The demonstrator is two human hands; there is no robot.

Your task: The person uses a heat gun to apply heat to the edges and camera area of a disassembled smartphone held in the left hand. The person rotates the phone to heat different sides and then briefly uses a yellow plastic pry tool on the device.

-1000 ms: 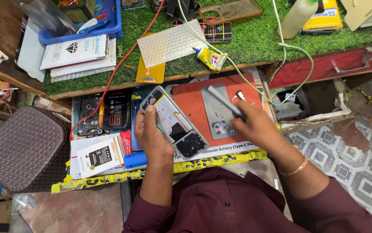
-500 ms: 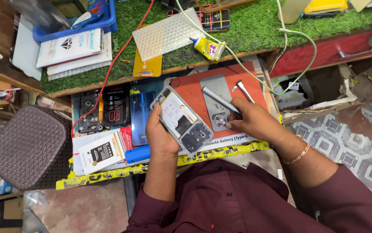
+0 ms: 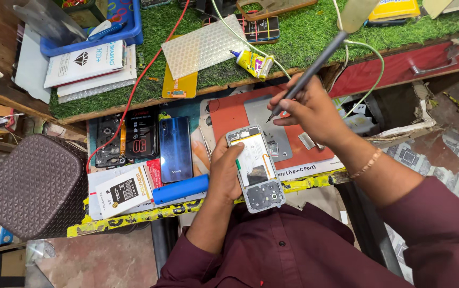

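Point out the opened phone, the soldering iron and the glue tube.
opened phone (image 3: 254,166): head view, on its exposed white battery.
soldering iron (image 3: 315,65): head view, midway along its dark shaft.
glue tube (image 3: 254,63): head view, on its yellow body.

Opened phone (image 3: 256,168), tilted; soldering iron (image 3: 315,66) above.

The left hand (image 3: 227,173) grips an opened phone (image 3: 255,168) with its back cover off, board and battery exposed, held above the near edge of the desk (image 3: 133,218). The right hand (image 3: 315,109) holds a dark, slim soldering iron (image 3: 315,66) like a pen, its tip hovering just above the phone's top end. A blue phone (image 3: 175,149) lies flat to the left, beside a small meter with a red display (image 3: 140,140). Behind, a glue tube (image 3: 252,63) rests on green turf matting (image 3: 304,37).
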